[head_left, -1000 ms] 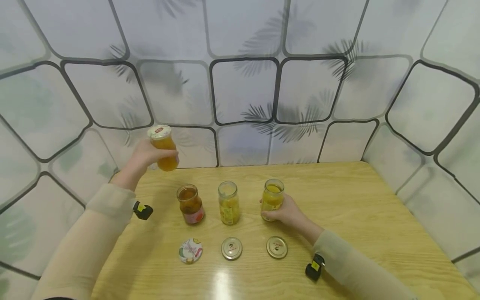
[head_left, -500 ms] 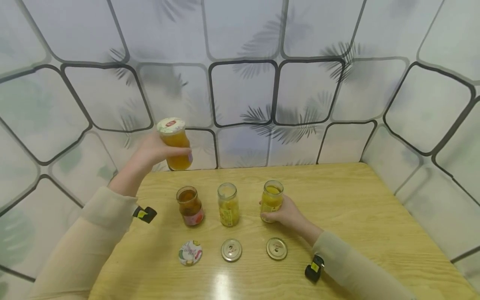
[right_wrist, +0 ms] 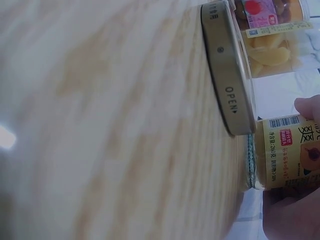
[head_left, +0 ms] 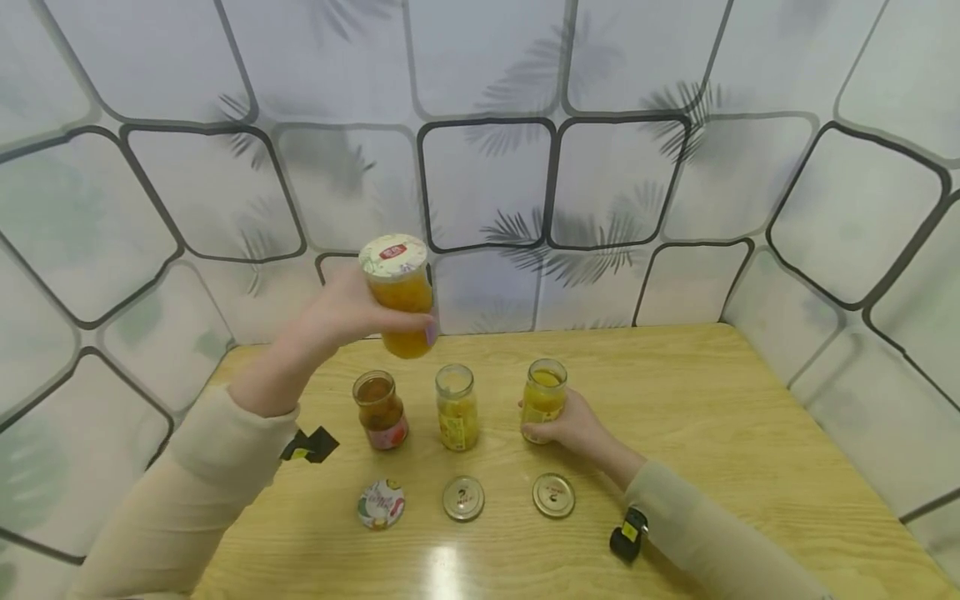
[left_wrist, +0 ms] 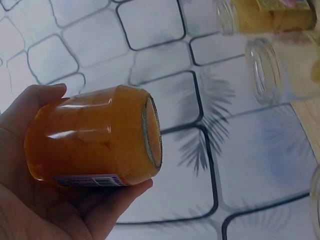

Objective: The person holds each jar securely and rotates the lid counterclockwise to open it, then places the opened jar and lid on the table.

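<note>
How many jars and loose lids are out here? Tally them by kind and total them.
Open jars standing on the table: 3
Lidded jar held up: 1
Loose lids on the table: 3
Total: 7

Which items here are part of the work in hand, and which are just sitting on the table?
In hand:
- sealed orange jar, held in the air by the left hand
- open yellow jar, gripped on the table by the right hand

Lying about:
- brown jar
- middle jar
- three loose lids
</note>
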